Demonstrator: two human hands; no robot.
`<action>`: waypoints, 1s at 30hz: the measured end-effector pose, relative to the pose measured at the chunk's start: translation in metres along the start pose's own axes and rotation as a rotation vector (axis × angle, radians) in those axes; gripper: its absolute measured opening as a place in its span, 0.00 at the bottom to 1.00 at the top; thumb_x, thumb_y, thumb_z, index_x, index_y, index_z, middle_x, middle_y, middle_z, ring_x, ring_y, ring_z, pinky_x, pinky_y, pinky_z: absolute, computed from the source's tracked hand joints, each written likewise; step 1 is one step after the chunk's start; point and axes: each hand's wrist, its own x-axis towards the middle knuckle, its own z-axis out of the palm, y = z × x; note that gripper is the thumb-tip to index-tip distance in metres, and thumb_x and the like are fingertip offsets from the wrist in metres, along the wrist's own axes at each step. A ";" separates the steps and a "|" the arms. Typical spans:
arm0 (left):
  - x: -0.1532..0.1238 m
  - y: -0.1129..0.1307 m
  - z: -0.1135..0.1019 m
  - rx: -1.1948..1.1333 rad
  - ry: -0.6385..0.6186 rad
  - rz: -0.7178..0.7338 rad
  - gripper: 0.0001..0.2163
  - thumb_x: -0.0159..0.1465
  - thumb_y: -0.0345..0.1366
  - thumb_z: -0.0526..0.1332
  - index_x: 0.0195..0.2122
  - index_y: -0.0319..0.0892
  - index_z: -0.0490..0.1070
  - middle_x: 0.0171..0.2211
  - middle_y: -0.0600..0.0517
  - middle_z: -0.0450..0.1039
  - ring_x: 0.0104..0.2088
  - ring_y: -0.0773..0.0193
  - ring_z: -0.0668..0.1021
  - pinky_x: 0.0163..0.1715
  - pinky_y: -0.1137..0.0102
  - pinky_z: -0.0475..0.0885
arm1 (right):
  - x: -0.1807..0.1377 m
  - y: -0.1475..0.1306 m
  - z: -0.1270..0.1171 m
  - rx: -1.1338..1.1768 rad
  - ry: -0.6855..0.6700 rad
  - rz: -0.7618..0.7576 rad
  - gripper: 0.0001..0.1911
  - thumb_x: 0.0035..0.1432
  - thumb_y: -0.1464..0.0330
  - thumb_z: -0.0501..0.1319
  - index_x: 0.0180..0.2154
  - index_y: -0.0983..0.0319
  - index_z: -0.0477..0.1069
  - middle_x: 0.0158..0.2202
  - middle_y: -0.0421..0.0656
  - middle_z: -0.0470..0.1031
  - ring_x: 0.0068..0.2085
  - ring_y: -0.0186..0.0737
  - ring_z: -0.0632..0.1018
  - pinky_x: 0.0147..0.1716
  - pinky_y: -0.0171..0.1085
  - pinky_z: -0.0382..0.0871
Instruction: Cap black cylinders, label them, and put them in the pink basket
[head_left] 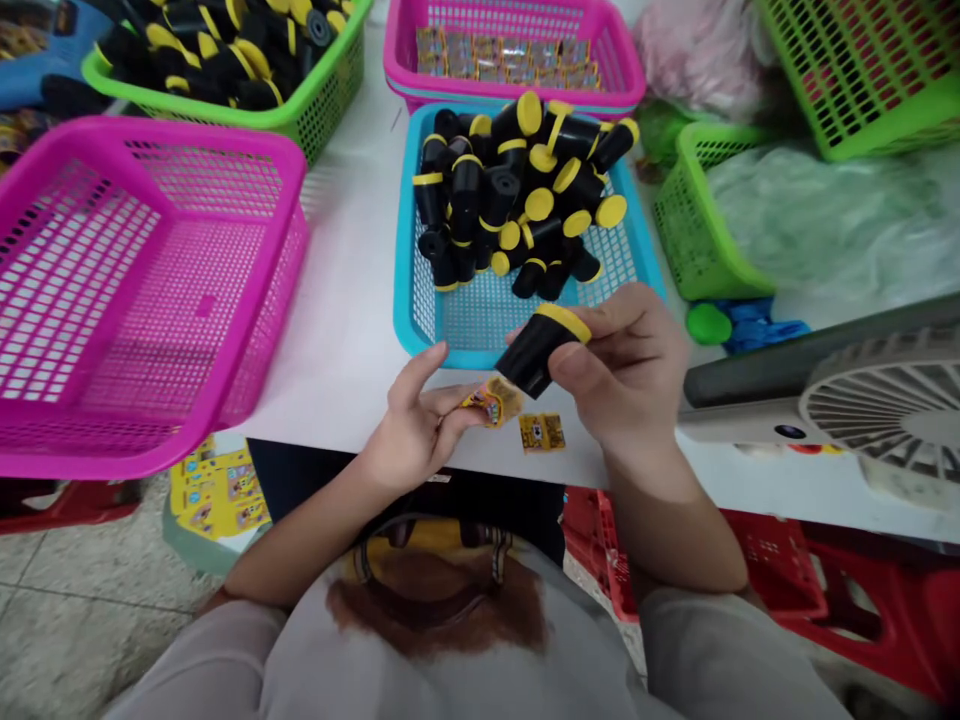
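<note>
My right hand (pixel 630 370) grips a short black cylinder with a yellow rim (pixel 536 350), tilted with its black end toward the lower left. Between the thumb and fingers of my left hand (pixel 416 425) is a small yellow printed sleeve (pixel 491 402), close below that black end; whether the two touch I cannot tell. On the table edge beneath lies a flat yellow printed piece (pixel 541 433). Just beyond my hands, a blue basket (pixel 405 290) holds many similar black and yellow cylinders (pixel 517 190).
A magenta basket (pixel 277 270) stands at the left, a green basket (pixel 322 110) of cylinders behind it. At the back, a pink basket (pixel 517 12) holds rows of wrapped pieces (pixel 517 60). A fan (pixel 892 400) and a green basket (pixel 697 230) with plastic bags are at right.
</note>
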 end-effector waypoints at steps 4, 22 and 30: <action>-0.001 -0.006 -0.001 0.096 0.016 0.059 0.35 0.77 0.37 0.56 0.73 0.57 0.30 0.49 0.45 0.81 0.40 0.59 0.87 0.40 0.65 0.84 | -0.004 -0.003 0.000 0.003 -0.049 0.043 0.17 0.59 0.50 0.70 0.37 0.54 0.71 0.31 0.36 0.79 0.32 0.38 0.84 0.28 0.39 0.83; 0.003 0.017 -0.007 -0.152 0.172 -0.211 0.38 0.71 0.41 0.66 0.73 0.57 0.42 0.48 0.48 0.82 0.38 0.63 0.87 0.40 0.68 0.85 | 0.006 0.004 0.002 0.054 -0.282 -0.236 0.12 0.54 0.64 0.76 0.37 0.54 0.76 0.43 0.40 0.83 0.44 0.40 0.85 0.43 0.42 0.83; -0.001 0.021 -0.013 -0.115 0.177 -0.235 0.38 0.65 0.41 0.72 0.70 0.53 0.50 0.46 0.49 0.83 0.42 0.61 0.87 0.45 0.67 0.84 | 0.000 0.000 0.007 -0.079 -0.325 -0.252 0.08 0.59 0.65 0.72 0.33 0.55 0.74 0.39 0.39 0.84 0.41 0.39 0.86 0.40 0.40 0.82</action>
